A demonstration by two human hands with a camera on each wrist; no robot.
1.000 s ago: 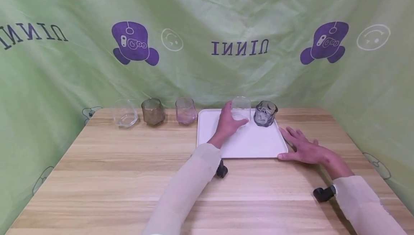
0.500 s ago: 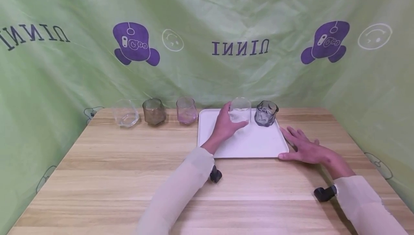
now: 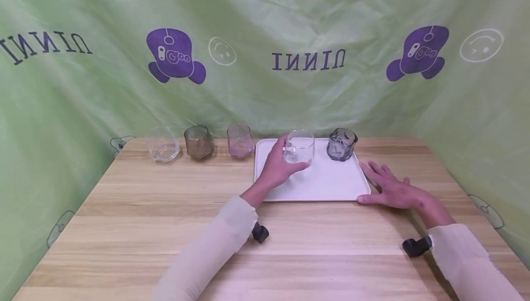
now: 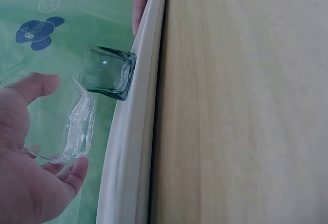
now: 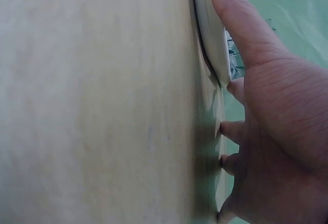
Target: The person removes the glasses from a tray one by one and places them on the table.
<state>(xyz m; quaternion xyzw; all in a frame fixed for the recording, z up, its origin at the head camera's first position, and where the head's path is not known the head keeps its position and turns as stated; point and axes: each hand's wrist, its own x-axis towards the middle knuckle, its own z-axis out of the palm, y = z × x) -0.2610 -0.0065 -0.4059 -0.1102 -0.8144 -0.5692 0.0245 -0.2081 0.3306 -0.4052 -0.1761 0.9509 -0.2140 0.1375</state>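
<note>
My left hand (image 3: 276, 166) grips a clear glass tumbler (image 3: 301, 144), thumb on the near side and fingers round the far side. The tumbler is held over the left half of a white tray (image 3: 327, 187); in the left wrist view a gap shows between its base and the tray rim. A smoky grey tumbler (image 3: 341, 146) with wavy walls stands near the tray's back right corner. My right hand (image 3: 392, 191) lies at the tray's right edge, fingers spread, thumb touching the front right corner. In the right wrist view its fingertips (image 5: 225, 162) rest on the table.
Left of the tray, along the table's back edge, stand a pink-tinted tumbler (image 3: 240, 142), a brown tumbler (image 3: 199, 142) and another clear tumbler (image 3: 164, 145). A green printed curtain (image 3: 265, 98) hangs right behind the table (image 3: 165, 209).
My left hand has drawn the clear tumbler to the left and toward me, away from the grey one, its forearm moving left too. The right hand and tray have stayed in place.
</note>
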